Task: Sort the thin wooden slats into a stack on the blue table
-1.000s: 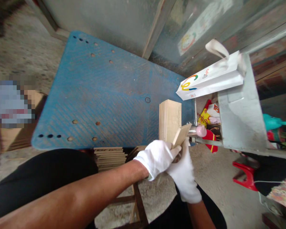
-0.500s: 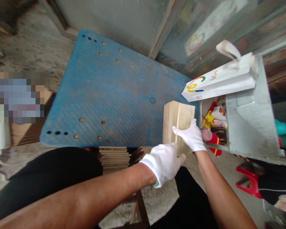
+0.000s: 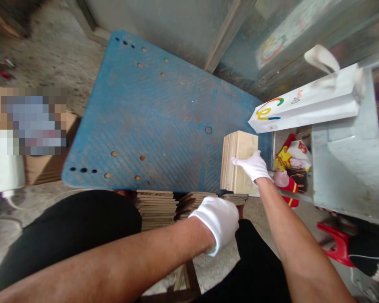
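Note:
A stack of thin, pale rectangular boards (image 3: 230,158) stands near the right end of a blue plastic table (image 3: 164,113), close to its front edge. My right hand (image 3: 253,166), in a white glove, grips the stack from the right; its thumb reaches over the top face and the other fingers are hidden behind. My left hand (image 3: 219,221), also gloved in white, is apart from the stack, below and left of it. It is curled like a fist, with the fingertips out of sight, so anything in it is hidden.
More boards (image 3: 156,206) are piled below the table's front edge. A white paper bag (image 3: 309,105) lies to the right on a metal surface (image 3: 347,168), beside an open compartment with colourful packets (image 3: 293,155). A red stool (image 3: 337,244) stands lower right. A cardboard box (image 3: 47,164) is at left.
My left hand has come off the near end of the stack and curled. My right hand stays on the stack. The whole view has shifted a little.

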Demonstrator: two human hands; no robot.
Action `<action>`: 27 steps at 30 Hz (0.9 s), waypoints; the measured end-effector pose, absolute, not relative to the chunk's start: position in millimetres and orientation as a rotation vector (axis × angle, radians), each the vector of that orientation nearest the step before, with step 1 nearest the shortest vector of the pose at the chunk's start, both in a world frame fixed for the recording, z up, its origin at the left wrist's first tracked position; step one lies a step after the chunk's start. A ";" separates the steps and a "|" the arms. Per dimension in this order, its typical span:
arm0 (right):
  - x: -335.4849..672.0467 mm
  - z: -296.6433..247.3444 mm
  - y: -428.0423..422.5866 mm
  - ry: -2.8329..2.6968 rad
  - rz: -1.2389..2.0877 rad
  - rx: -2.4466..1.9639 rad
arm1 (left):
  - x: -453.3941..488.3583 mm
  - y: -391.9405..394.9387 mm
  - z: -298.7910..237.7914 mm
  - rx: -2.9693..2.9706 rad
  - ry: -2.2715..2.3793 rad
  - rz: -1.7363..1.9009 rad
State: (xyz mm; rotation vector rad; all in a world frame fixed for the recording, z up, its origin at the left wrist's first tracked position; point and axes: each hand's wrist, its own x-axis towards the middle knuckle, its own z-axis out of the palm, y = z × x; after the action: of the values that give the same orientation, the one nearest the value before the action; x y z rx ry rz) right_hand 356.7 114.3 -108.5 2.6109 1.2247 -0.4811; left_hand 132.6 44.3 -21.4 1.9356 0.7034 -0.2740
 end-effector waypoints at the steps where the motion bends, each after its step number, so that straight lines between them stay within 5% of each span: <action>1: 357.4 -110.0 115.1 1.214 -0.485 2.622 | 132.6 44.4 -21.2 1.945 0.698 -0.284; 10: 362.2 -116.1 112.9 1.302 -0.561 2.741 | 136.0 45.9 -21.3 2.021 0.639 -0.385; 19: 381.7 -109.4 30.2 1.290 -0.434 3.334 | 137.1 40.7 -29.8 2.067 0.557 -0.426; 27: 361.7 -127.1 -73.7 0.897 -0.662 2.886 | 140.3 28.7 -29.0 2.024 0.487 -0.574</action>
State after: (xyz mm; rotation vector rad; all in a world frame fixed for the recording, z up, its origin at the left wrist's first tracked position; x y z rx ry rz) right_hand 361.7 -73.7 -127.1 2.8855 0.8967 -0.6622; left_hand 140.3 28.7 -29.0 2.0236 0.4871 -0.5740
